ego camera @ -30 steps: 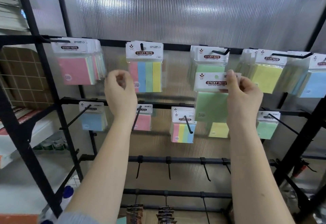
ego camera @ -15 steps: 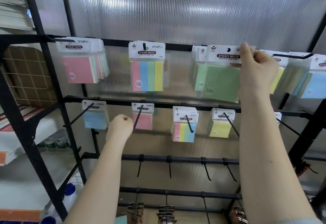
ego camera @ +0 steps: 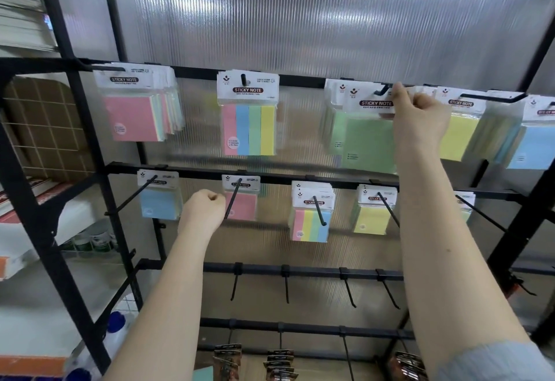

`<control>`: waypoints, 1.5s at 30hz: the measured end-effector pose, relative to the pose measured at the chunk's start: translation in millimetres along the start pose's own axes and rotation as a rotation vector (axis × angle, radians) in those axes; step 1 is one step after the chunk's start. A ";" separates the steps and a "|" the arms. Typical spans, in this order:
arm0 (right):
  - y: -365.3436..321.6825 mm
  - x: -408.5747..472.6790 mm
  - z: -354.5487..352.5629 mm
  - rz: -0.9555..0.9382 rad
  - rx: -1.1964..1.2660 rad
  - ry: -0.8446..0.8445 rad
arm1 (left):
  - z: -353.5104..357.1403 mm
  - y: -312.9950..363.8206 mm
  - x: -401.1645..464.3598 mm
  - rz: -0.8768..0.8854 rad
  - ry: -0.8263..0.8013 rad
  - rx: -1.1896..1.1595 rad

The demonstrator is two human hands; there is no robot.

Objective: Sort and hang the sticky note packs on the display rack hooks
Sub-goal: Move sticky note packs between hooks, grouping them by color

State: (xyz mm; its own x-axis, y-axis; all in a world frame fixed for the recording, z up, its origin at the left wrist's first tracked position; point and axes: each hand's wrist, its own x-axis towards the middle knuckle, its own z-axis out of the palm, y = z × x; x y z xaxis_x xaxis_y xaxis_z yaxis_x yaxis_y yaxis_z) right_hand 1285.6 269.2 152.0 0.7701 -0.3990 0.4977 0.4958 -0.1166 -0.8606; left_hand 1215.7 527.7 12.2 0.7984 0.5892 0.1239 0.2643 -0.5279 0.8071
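Your right hand point(ego camera: 420, 116) pinches the white top card of a green sticky note pack point(ego camera: 368, 140) at a black top-row hook point(ego camera: 384, 89). Your left hand point(ego camera: 202, 209) is a fist holding nothing.

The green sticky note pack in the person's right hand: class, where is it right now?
In the head view, the green sticky note pack hangs at the top-row hook, right of centre, between the striped pack and yellow pack.

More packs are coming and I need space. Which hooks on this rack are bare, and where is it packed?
Bare: the four hooks on the third rail, below the small packs. The hooks on the fourth rail also look bare. Crowded: the top rail's right end, where the right hand holds a green pack beside the yellow packs.
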 end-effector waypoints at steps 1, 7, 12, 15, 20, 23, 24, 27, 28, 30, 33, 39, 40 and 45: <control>2.8 2.9 3.3 0.009 -0.002 0.004 | -0.1 0.7 0.4 0.004 -0.001 0.002; 12.6 15.6 23.2 0.034 -0.022 0.050 | 0.6 4.0 1.9 0.016 -0.008 -0.028; 17.1 21.2 36.3 0.065 -0.035 0.104 | 1.1 5.5 4.9 0.016 0.004 -0.057; 19.3 21.3 41.2 0.093 0.040 0.122 | 2.1 5.9 5.4 0.014 0.013 -0.062; 20.8 21.3 40.0 0.076 0.068 0.178 | 3.6 3.0 7.9 0.005 0.004 -0.079; 27.5 14.8 31.6 0.063 0.090 0.228 | 3.1 1.2 9.5 0.006 -0.001 -0.087; 32.1 9.9 28.0 0.068 0.101 0.238 | 2.6 0.9 10.1 0.007 0.000 -0.092; 46.3 -13.2 17.2 0.104 0.131 0.263 | 1.1 1.3 12.0 0.008 0.012 -0.104; 52.9 -21.3 14.5 0.108 0.120 0.269 | 0.5 1.7 12.3 0.008 0.015 -0.103; 67.1 -38.3 10.9 0.125 0.107 0.252 | 0.1 2.2 12.2 0.014 0.018 -0.099; 93.8 -61.0 11.0 0.186 0.029 0.164 | 0.2 1.3 11.6 0.029 0.013 -0.099; 146.1 -86.0 13.1 0.310 -0.193 -0.096 | -1.3 -4.8 8.3 0.034 0.006 -0.108; 151.5 -88.9 13.0 0.346 -0.208 -0.136 | -1.7 -6.3 7.8 0.032 0.004 -0.107; 168.0 -99.1 16.3 0.405 -0.271 -0.273 | -3.6 -14.7 8.5 0.004 -0.007 -0.105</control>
State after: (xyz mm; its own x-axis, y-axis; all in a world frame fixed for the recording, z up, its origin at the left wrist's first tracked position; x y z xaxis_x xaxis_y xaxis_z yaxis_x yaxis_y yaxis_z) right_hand 1299.1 304.0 -40.1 0.9715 -0.2148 0.1003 0.0453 -0.2470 -0.9680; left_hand 1216.7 542.7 3.4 0.8032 0.5829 0.1234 0.2035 -0.4631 0.8626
